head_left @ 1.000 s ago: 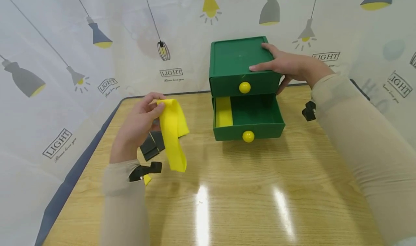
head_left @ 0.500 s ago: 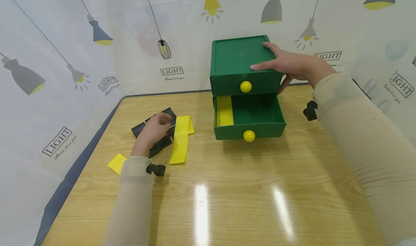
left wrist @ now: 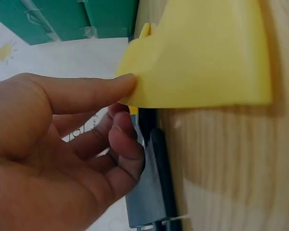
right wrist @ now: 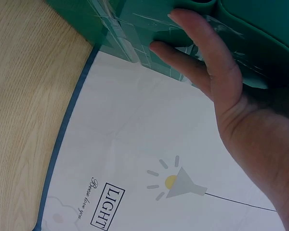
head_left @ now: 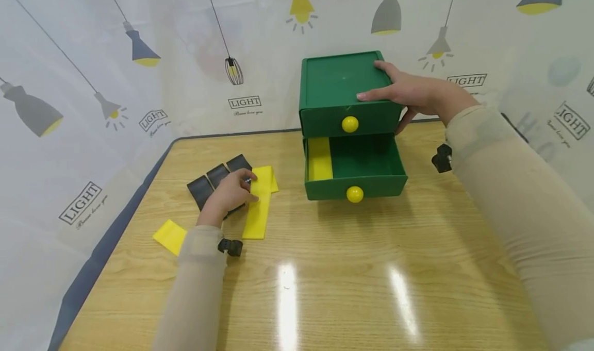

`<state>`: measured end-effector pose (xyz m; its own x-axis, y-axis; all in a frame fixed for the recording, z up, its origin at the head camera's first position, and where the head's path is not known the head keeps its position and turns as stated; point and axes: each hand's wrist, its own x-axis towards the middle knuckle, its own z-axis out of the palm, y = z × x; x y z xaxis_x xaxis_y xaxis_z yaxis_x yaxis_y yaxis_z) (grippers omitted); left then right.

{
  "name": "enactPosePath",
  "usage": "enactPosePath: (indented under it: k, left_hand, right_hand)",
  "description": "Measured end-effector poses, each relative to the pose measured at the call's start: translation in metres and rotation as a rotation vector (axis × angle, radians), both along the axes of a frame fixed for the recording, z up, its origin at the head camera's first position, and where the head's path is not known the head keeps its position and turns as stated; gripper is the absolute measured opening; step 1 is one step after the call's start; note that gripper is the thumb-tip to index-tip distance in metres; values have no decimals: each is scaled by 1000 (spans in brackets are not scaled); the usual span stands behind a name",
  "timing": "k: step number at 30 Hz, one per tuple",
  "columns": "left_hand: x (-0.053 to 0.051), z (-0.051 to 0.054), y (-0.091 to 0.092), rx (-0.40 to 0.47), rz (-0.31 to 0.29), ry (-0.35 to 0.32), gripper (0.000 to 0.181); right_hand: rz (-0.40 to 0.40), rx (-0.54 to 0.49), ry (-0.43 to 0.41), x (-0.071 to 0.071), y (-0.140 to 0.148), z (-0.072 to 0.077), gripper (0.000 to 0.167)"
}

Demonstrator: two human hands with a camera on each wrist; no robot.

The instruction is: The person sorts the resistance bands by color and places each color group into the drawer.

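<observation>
My left hand (head_left: 229, 188) has its thumb and finger on the left edge of a folded strip of yellow cloth (head_left: 258, 212) lying on the table. In the left wrist view the thumb touches this yellow cloth (left wrist: 207, 53) and the other fingers are loosely curled beside a dark piece (left wrist: 147, 192). Several flat black pieces (head_left: 200, 190) lie under and beside that hand. My right hand (head_left: 415, 92) rests over the right side of a green drawer box (head_left: 341, 80); the right wrist view shows its fingers spread along the box's taped side (right wrist: 139, 33).
The lower drawer (head_left: 371, 186) stands pulled out, a yellow piece (head_left: 320, 159) along its left side. Its round yellow knob (head_left: 355, 194) faces forward; the upper drawer (head_left: 325, 124) is closed. Another yellow piece (head_left: 170, 236) lies near my left sleeve. A lamp-patterned sheet (head_left: 185, 57) stands behind.
My left hand held the yellow strip raised, then laid it down beside the black pieces and let go; it has since moved right, onto the strip's edge. The right hand stays put.
</observation>
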<state>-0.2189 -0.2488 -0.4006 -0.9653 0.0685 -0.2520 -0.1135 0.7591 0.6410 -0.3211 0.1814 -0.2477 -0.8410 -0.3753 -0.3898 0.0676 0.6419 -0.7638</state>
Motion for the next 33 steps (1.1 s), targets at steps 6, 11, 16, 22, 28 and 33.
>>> enactPosePath:
  k: [6, 11, 16, 22, 28, 33]
  left_hand:
    - [6, 11, 0, 6, 1, 83, 31]
    - [13, 38, 2, 61, 23, 165, 24]
    - [22, 68, 6, 89, 30, 272, 20]
    - [37, 99, 16, 274, 47, 301, 19]
    - [43, 114, 32, 392, 71, 399, 16]
    - [45, 120, 43, 450, 82, 477, 19]
  right_hand:
    - [4, -5, -2, -1, -2, 1, 120]
    - [-5, -11, -8, 0, -2, 1, 120]
    - [-7, -12, -4, 0, -2, 1, 120]
    - [-4, -9, -2, 0, -2, 1, 120]
    - [-11, -2, 8, -2, -1, 1, 120]
    - [-10, 0, 12, -3, 0, -1, 119]
